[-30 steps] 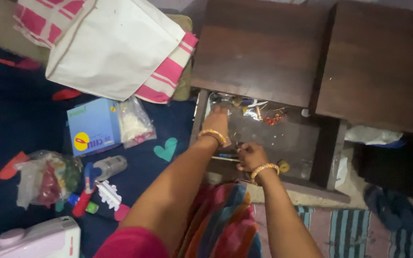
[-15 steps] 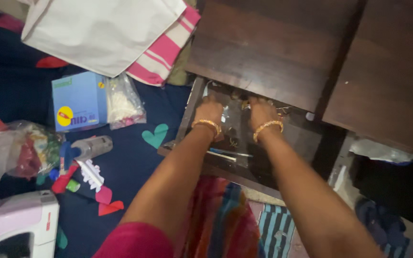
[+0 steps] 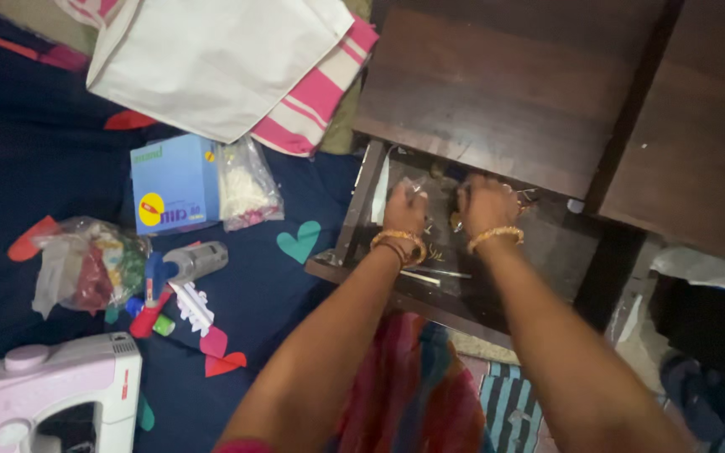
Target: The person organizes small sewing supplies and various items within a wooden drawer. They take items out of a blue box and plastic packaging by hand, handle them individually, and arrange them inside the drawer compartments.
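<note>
Both my hands are inside an open dark wooden drawer (image 3: 347,236) of a low cabinet (image 3: 497,92). My left hand (image 3: 404,210) is curled near the drawer's back, its fingers pinching a small clear packet (image 3: 414,187). My right hand (image 3: 484,204) lies beside it, fingers bent down among small shiny bits at the back; what it holds is hidden. Gold bangles sit on both wrists. A thin pen-like stick (image 3: 430,275) lies on the drawer floor near its front.
On the dark blue heart-print cloth at left lie a blue box (image 3: 174,186), clear bags of small items (image 3: 247,189) (image 3: 86,267), a grey tube (image 3: 195,262) and a pink-white sewing machine (image 3: 60,390). A white bag (image 3: 211,59) lies on pink-striped cloth above. A striped rug (image 3: 518,415) is below.
My right hand left the drawer's front edge and reached to the back beside my left hand. My left hand has curled shut. The view shifted slightly.
</note>
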